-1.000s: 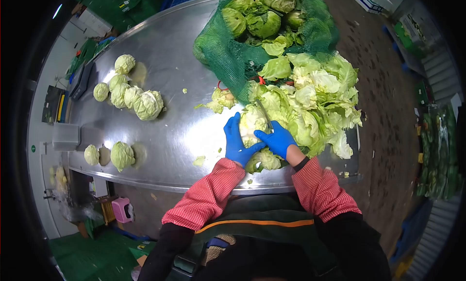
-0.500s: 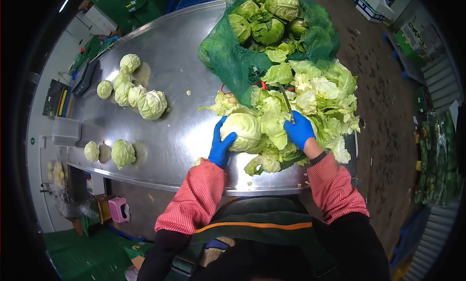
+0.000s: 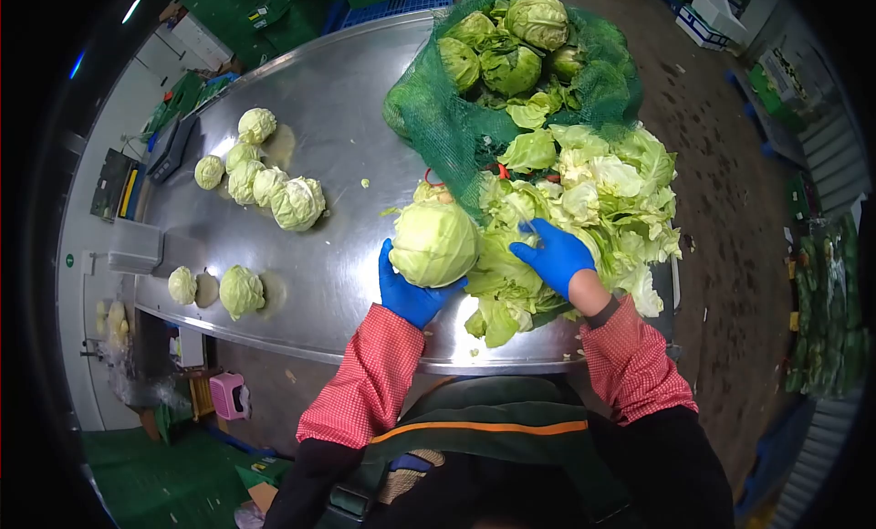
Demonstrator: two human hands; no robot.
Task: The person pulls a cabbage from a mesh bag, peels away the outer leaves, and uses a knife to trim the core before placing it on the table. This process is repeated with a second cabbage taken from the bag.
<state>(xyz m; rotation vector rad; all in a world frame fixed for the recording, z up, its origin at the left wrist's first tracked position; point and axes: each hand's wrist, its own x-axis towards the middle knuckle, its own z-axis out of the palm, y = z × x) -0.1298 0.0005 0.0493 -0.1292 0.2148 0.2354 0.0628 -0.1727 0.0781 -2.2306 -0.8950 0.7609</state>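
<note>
A trimmed pale green cabbage (image 3: pixel 434 242) rests in my left hand (image 3: pixel 411 293), whose blue-gloved fingers cup it from below and the left. Just right of it, over the loose leaves (image 3: pixel 613 187), my right hand (image 3: pixel 558 258) is closed on a knife; only a faint, blurred trace of the blade shows by the fingertips. A green net bag (image 3: pixel 456 118) with several cabbages (image 3: pixel 537 20) in its mouth lies behind the leaves. Red ties show near the net's lower edge.
The metal table (image 3: pixel 351 228) carries several small cabbages (image 3: pixel 298 204) on its left part and two more (image 3: pixel 241 292) near its front left edge. A scale-like dark device (image 3: pixel 173 150) and a plastic tub (image 3: pixel 136 247) stand at the far left. A pink stool-like object (image 3: pixel 228 396) is below.
My left hand has turned under the cabbage and raised it a little. The knife's blade, clear before, is now barely visible. Leaves beside the cabbage have shifted, and the view has moved slightly.
</note>
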